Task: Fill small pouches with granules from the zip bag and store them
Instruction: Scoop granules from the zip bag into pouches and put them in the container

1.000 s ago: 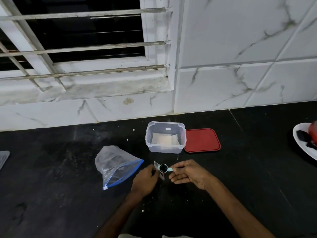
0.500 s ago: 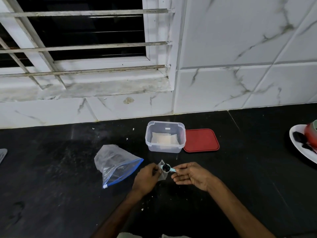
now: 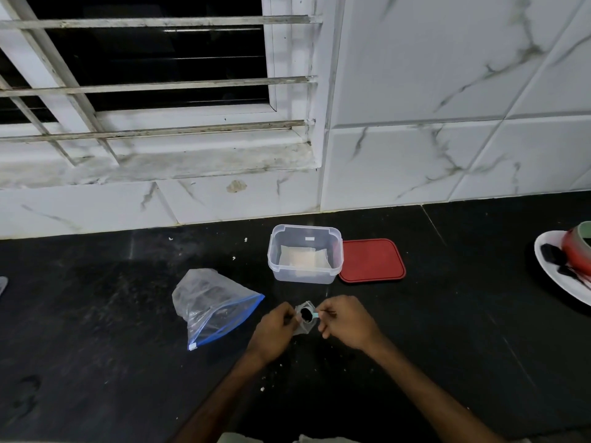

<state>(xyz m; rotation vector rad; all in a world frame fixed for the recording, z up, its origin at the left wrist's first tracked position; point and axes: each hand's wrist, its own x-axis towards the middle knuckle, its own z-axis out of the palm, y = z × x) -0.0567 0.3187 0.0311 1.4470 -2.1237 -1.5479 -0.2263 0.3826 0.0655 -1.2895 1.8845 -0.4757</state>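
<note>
Small clear plastic pouch [image 3: 303, 329] is pinched by the left hand [image 3: 275, 327], near centre. Pale-blue plastic scoop [image 3: 308, 314] holding dark granules is pinched by the right hand [image 3: 347, 324] at the pouch mouth. Clear blue-zipped bag [image 3: 214, 303] lies left.

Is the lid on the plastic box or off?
Off. The clear box is open on top, and the red lid lies flat on the counter right beside it.
</note>
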